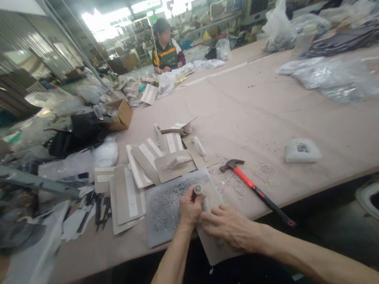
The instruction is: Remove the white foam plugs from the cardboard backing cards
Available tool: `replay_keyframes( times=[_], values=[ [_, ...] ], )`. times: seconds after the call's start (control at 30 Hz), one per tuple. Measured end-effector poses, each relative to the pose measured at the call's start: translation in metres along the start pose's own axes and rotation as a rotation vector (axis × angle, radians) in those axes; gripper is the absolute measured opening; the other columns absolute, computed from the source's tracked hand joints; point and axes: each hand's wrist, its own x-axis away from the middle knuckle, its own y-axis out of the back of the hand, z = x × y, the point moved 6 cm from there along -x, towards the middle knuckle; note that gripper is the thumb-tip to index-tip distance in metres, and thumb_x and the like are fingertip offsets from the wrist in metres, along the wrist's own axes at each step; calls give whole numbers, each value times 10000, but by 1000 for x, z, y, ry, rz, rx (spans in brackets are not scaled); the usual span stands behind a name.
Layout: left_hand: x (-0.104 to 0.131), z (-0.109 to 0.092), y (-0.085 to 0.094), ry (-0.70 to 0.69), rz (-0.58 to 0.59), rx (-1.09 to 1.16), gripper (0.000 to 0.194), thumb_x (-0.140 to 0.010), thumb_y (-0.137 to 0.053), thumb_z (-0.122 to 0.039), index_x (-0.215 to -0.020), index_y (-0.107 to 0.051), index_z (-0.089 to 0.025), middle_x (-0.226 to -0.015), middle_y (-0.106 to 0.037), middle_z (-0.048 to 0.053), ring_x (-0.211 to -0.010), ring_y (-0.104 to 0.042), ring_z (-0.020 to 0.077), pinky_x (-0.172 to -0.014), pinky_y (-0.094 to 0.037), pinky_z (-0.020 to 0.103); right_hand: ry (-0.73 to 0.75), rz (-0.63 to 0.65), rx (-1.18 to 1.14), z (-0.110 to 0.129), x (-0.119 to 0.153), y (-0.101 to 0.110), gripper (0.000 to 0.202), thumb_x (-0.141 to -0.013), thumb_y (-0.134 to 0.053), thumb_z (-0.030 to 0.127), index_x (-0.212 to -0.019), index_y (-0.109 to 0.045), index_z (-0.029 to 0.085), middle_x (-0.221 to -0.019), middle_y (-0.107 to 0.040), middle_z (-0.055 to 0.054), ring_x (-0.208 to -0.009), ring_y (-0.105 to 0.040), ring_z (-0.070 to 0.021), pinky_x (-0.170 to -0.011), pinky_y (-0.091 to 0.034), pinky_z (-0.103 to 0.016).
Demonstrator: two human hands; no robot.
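Note:
Near the table's front edge, my left hand [190,206] is closed around a small round-topped punch tool [198,189], held upright over a beige panel [214,248]. My right hand [227,225] lies on that same panel with its fingers bent; whether it pinches the panel or something small is hidden. Under the panel's upper part is a grey worn board [163,214] strewn with small bits. A hammer [250,182] with a red and black handle rests to the right, its head pointing away.
Beige panels [124,194] with white strips are piled left of the board. A white block [302,150] sits at the right. Black tools [103,211] and plastic bags [105,152] crowd the left. A person [166,50] is across the table.

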Motion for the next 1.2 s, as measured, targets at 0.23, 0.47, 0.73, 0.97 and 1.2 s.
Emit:
replay_keyframes(
  times=[0.23,0.47,0.73,0.97,1.2],
  values=[
    [-20,-40,44,92,-406,489,382,-661,-839,-398,-896,-677,-145,-827,-736,31,-744,-702,159,-710,-543,259,-304,41,75,10,-33,9,203,-886,-445,92,-989,-615,133,-905,-643,-134,-756,-600,-249,-681,-473,-388],
    [-13,-77,60,-76,-237,262,291,-753,-813,-351,-951,-713,-163,-876,-764,46,-809,-710,164,-784,-552,264,-781,-28,-254,-19,-22,7,537,-1003,-471,412,-1426,-446,82,-1063,-713,-178,-922,-702,-310,-751,-514,-381],
    [5,-7,20,71,-57,204,230,-777,-746,-351,-917,-697,-175,-875,-758,51,-783,-703,185,-737,-547,278,-810,-44,-509,-7,-24,-29,584,-1004,-478,415,-1503,-420,118,-1144,-715,-180,-1046,-686,-313,-871,-490,-386],
    [-2,-8,16,67,22,120,245,-798,-726,-345,-975,-702,-177,-924,-771,70,-849,-719,215,-782,-549,308,-806,-268,-552,-38,1,-9,583,-1000,-428,467,-1475,-424,130,-1082,-682,-132,-964,-653,-257,-853,-495,-372],
    [-5,-1,17,116,21,144,220,-798,-718,-344,-951,-715,-187,-910,-771,60,-848,-715,212,-785,-539,300,-1116,-102,54,-123,83,-5,372,-963,-530,384,-1196,-594,101,-1070,-601,-173,-984,-567,-298,-860,-440,-387]
  ],
)
